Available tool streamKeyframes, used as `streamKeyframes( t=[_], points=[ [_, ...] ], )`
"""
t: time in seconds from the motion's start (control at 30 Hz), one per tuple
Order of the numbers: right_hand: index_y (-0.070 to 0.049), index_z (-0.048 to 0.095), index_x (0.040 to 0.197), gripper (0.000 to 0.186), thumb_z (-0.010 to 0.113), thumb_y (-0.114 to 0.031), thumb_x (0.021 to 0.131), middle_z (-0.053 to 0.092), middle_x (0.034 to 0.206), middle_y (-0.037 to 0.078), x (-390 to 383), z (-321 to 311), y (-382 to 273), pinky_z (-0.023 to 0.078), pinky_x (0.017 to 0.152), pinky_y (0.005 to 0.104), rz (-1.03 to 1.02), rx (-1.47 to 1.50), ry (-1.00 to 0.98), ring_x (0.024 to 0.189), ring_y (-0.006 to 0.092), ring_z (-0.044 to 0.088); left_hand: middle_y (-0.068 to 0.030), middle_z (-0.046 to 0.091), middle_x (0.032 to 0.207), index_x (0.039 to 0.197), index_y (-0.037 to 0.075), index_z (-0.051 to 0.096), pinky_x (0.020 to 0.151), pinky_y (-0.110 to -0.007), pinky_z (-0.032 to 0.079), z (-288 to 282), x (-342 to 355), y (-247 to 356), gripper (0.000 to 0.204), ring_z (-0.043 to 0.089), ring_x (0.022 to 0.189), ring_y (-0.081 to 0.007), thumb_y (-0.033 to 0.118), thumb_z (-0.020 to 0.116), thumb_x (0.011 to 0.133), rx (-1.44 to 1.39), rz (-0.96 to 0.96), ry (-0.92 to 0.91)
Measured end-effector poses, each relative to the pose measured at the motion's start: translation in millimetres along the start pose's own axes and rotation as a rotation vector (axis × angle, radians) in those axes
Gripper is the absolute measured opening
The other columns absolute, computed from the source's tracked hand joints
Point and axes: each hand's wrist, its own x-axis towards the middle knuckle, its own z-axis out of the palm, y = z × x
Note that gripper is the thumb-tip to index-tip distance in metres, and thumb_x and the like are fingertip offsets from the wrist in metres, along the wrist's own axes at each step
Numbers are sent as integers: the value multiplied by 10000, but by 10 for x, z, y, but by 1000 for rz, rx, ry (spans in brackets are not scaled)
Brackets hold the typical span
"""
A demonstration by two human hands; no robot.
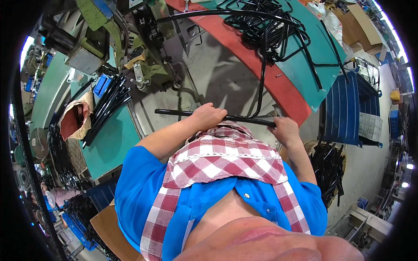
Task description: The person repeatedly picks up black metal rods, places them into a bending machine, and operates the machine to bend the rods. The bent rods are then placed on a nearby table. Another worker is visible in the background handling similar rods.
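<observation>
My left hand point(210, 116) is closed round the lower black tube of a bent black metal tube frame point(261, 82), in front of my checked apron. At the tube's right end, my right hand point(286, 130) is closed on it. A thin bar rises from this tube between my hands. It runs up to a longer, slightly curved tube at the top, which passes across the front of the pile on the table. My fingers partly hide the lower tube.
Ahead right, a green table point(311, 76) with a red edge strip point(287, 93) bears a tangle of black wire frames point(265, 32). A green machine point(150, 69) stands ahead left. Black tubes point(106, 111) lie on the left table; a blue crate point(348, 106) stands right.
</observation>
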Motion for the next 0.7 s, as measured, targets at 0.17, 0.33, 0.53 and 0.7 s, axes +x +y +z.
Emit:
streamKeyframes(
  t=[0.17,0.33,0.53,0.7],
  points=[
    [-5,639,802,478,676,-481,816,648,780,221,86,474,240,483,686,475,-136,372,-352,777,399,626,-17,604,710,843,125,542,699,-327,424,-13,-29,-149,88,615,659,-199,212,536,836,69,61,-84],
    [-64,624,879,369,612,-433,876,651,787,208,36,627,10,475,677,510,-25,282,-164,788,398,626,-4,562,686,811,131,535,700,-319,421,-73,-6,-242,51,596,657,-189,181,543,808,152,73,44],
    [-79,586,869,345,594,-424,887,649,758,182,174,683,13,474,639,516,6,245,82,755,403,624,-48,568,943,963,110,571,897,-356,412,-504,95,-168,161,579,936,-204,155,585,809,189,-15,316],
    [-72,578,802,348,633,-409,870,621,693,201,463,388,190,466,619,513,102,281,356,716,420,614,-92,557,1163,1087,103,576,1009,-429,362,-594,-89,-133,285,526,1139,-244,152,657,817,90,-45,450]
  ],
)
